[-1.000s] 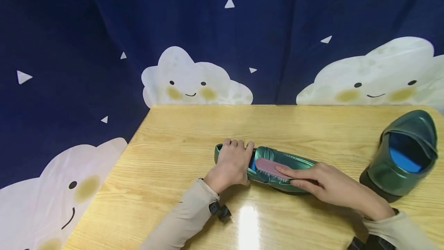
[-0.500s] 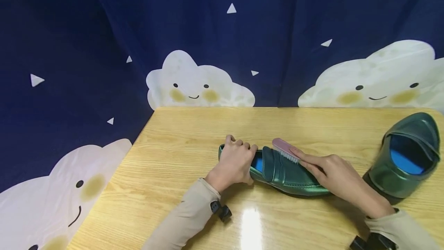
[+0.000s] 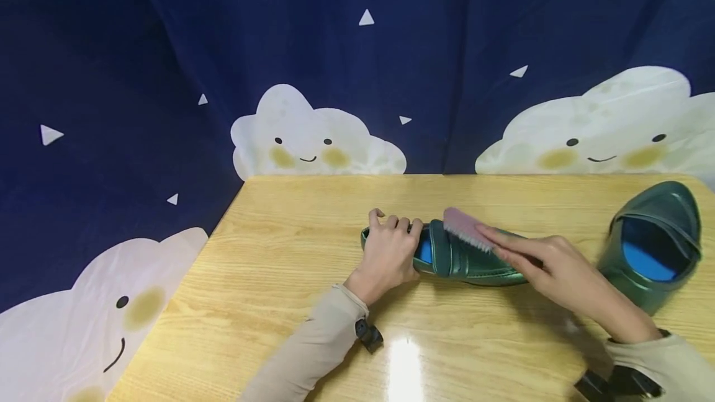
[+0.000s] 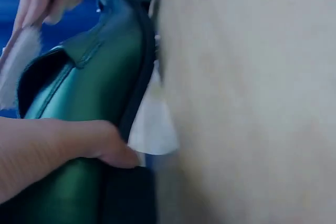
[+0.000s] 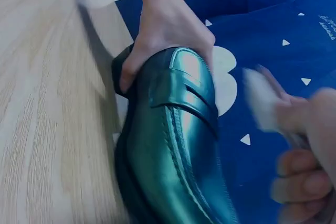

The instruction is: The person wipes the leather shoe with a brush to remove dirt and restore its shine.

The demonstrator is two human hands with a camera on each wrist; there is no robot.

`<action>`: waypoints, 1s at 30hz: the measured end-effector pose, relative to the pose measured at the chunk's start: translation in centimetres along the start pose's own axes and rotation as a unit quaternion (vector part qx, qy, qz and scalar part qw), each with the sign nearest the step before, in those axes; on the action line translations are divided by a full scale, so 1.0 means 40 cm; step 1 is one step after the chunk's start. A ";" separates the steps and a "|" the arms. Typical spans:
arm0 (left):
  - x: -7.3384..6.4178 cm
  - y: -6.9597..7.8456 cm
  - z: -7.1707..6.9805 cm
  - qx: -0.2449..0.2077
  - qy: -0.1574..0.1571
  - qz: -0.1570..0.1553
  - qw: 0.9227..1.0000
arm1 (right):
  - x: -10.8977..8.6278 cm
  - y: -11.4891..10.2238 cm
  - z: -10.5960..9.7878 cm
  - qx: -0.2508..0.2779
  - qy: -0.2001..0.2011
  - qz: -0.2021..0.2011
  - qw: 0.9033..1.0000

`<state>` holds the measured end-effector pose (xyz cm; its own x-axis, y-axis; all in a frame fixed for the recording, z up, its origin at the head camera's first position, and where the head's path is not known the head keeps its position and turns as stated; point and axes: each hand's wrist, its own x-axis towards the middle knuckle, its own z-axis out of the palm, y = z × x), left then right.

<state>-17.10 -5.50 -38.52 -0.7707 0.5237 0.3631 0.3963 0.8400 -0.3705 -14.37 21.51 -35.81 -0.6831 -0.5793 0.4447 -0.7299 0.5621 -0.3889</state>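
Note:
A dark green loafer (image 3: 475, 265) with a blue insole lies across the table, its toe pointing right. My left hand (image 3: 389, 252) grips it round the heel; in the left wrist view the thumb (image 4: 100, 142) presses along its side near the sole. My right hand (image 3: 558, 265) holds a pink brush (image 3: 463, 226) with pale bristles by its handle. In the head view the brush overlaps the far side of the loafer's upper. From the right wrist, the bristles (image 5: 260, 98) appear blurred and apart from the loafer, off to its side.
A second green loafer (image 3: 650, 247) stands at the right of the wooden table (image 3: 301, 216), just beyond my right forearm. Behind the table hangs a dark blue curtain (image 3: 335, 48) with white clouds and triangles.
The brush has moved from the loafer's near side up to its far side, tilting as it went. The loafer, still gripped by my left hand, has shifted slightly right and away.

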 end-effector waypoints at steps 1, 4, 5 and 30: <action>-0.001 0.005 0.003 0.001 0.018 -0.006 1.000 | 0.005 -0.001 0.001 -0.021 0.019 0.016 0.999; -0.003 0.018 0.007 -0.002 0.051 -0.021 0.998 | 0.013 -0.002 0.014 -0.059 0.035 0.049 0.996; -0.005 0.023 0.006 -0.004 0.053 -0.024 0.998 | 0.013 -0.001 0.020 -0.061 0.032 0.049 0.996; -0.071 -0.130 -0.009 -0.494 -0.122 -0.043 0.860 | -0.111 -0.003 0.099 -0.176 0.016 -0.146 0.973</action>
<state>-16.76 -11.30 -37.32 -0.8524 0.5095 0.1180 0.4701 0.6477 0.5995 -11.35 21.66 -40.92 -0.4430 -0.7286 0.5224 -0.8350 0.5475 0.0555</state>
